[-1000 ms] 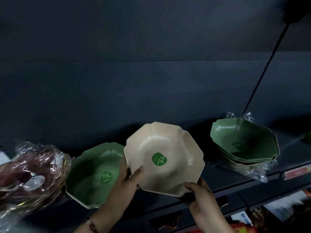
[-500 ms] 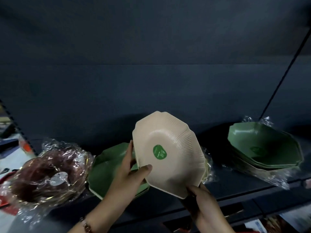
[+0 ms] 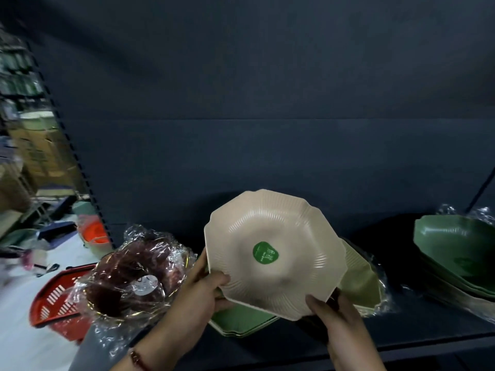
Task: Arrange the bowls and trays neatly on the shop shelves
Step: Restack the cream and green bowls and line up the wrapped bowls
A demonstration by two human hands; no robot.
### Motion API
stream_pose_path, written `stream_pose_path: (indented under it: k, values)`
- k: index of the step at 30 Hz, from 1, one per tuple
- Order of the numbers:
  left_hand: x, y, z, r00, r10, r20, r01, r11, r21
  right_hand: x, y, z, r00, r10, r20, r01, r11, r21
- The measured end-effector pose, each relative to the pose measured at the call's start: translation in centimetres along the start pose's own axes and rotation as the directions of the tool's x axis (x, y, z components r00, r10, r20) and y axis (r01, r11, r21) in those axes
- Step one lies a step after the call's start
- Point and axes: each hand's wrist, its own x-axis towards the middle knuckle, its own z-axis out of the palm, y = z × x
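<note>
Two hands hold beige octagonal ribbed bowl (image 3: 276, 253), green sticker (image 3: 265, 252) centred.

Over the last second the cream bowl (image 3: 273, 253) was carried leftward along the shelf (image 3: 428, 325), from beside the green bowls at the left to in front of and above them, so that it covered most of that green stack (image 3: 241, 319). The left hand (image 3: 199, 287) shifted its grip on the bowl's left rim, with the thumb ending on the inside face. The right hand (image 3: 334, 314) slid further up the lower right rim. The view swung left: the wrapped green bowls (image 3: 455, 253) drifted to the right edge, the wrapped brown dish (image 3: 128, 277) came nearer the middle, and a red basket (image 3: 59, 298) appeared past the shelf's left end.
</note>
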Motion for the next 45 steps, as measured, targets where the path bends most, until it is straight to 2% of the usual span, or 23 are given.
stream_pose_path:
  k: [3,5,10,12,14,16,17,18,19,21,23,24,25,26,28,29,31,34,36,38,41,43,45]
  values:
    - [0.1,0.3,-1.6,0.999,-0.041,-0.011,0.04,0.997,-0.07,-0.7,-0.4,1.2,0.994,-0.068,0.081,0.073,0.995,-0.066]
    - [0.2,0.4,-2.6,0.997,-0.079,-0.022,0.076,0.991,-0.109,-1.2,-0.7,2.0,0.976,-0.157,0.149,0.183,0.966,-0.182]
    - [0.4,0.0,-4.9,0.99,-0.133,-0.051,0.123,0.98,-0.157,-1.4,0.2,2.6,0.906,-0.325,0.271,0.419,0.77,-0.481]
    - [0.5,-0.2,-5.9,0.987,-0.147,-0.059,0.138,0.98,-0.141,-1.0,0.8,2.4,0.878,-0.355,0.321,0.476,0.578,-0.663]
    - [0.6,-0.4,-6.7,0.986,-0.157,-0.052,0.151,0.982,-0.116,-0.5,1.3,2.0,0.817,-0.39,0.424,0.535,0.238,-0.811]
    - [0.7,-0.5,-7.2,0.984,-0.17,-0.057,0.164,0.981,-0.101,0.6,2.0,1.7,0.664,-0.43,0.611,0.623,-0.134,-0.771]
    - [0.7,-0.6,-7.3,0.983,-0.174,-0.057,0.169,0.981,-0.093,1.0,2.3,1.9,0.579,-0.411,0.704,0.664,-0.262,-0.7]
    - [0.7,-0.5,-7.4,0.982,-0.176,-0.061,0.171,0.982,-0.083,1.3,2.5,2.1,0.497,-0.391,0.774,0.714,-0.322,-0.621]
    - [0.6,-0.5,-7.3,0.982,-0.174,-0.072,0.169,0.983,-0.069,1.5,2.6,2.3,0.431,-0.368,0.824,0.766,-0.333,-0.55]
    - [0.8,-0.4,-7.3,0.985,-0.14,-0.105,0.136,0.99,-0.04,1.5,2.5,2.8,0.391,-0.333,0.858,0.819,-0.299,-0.49]
    - [1.1,-0.5,-7.5,0.988,-0.035,-0.153,0.047,0.996,0.073,1.3,2.6,3.3,0.434,-0.327,0.839,0.813,-0.258,-0.521]
    - [1.3,-0.7,-7.7,0.987,0.067,-0.144,-0.037,0.979,0.2,1.4,2.7,3.5,0.467,-0.326,0.822,0.806,-0.225,-0.548]
    - [1.4,-1.1,-7.9,0.977,0.19,-0.094,-0.145,0.921,0.362,1.5,3.1,3.6,0.495,-0.331,0.803,0.796,-0.197,-0.572]
    - [1.4,-1.4,-8.1,0.955,0.297,-0.022,-0.242,0.817,0.523,1.7,3.4,3.9,0.516,-0.337,0.787,0.786,-0.179,-0.592]
    - [1.5,-2.4,-8.6,0.901,0.403,0.161,-0.368,0.512,0.776,2.1,4.3,4.3,0.552,-0.325,0.768,0.758,-0.19,-0.625]
    - [1.6,-2.7,-8.7,0.878,0.4,0.262,-0.411,0.351,0.841,2.3,4.8,4.5,0.574,-0.294,0.764,0.745,-0.201,-0.636]
    - [2.1,-4.1,-9.1,0.833,0.351,0.428,-0.489,0.105,0.866,3.0,6.0,4.8,0.611,-0.226,0.759,0.726,-0.222,-0.65]
    - [3.2,-6.1,-9.7,0.803,0.268,0.532,-0.524,-0.108,0.845,4.0,7.8,4.9,0.64,-0.191,0.745,0.708,-0.232,-0.667]
    - [3.7,-7.2,-9.8,0.8,0.223,0.558,-0.52,-0.207,0.829,4.1,8.5,4.8,0.637,-0.189,0.748,0.717,-0.213,-0.664]
    - [4.2,-8.2,-9.9,0.8,0.189,0.569,-0.513,-0.277,0.813,4.2,9.4,4.7,0.636,-0.17,0.753,0.715,-0.239,-0.658]
    - [4.5,-8.9,-10.3,0.83,0.131,0.543,-0.474,-0.349,0.809,4.8,10.8,5.0,0.669,-0.115,0.735,0.689,-0.275,-0.67]
    - [4.8,-9.2,-10.8,0.856,0.075,0.512,-0.445,-0.397,0.802,5.2,11.7,5.3,0.664,-0.101,0.741,0.686,-0.313,-0.657]
    - [5.0,-9.5,-11.3,0.875,0.049,0.481,-0.418,-0.423,0.804,5.3,12.4,5.4,0.675,-0.086,0.733,0.694,-0.264,-0.67]
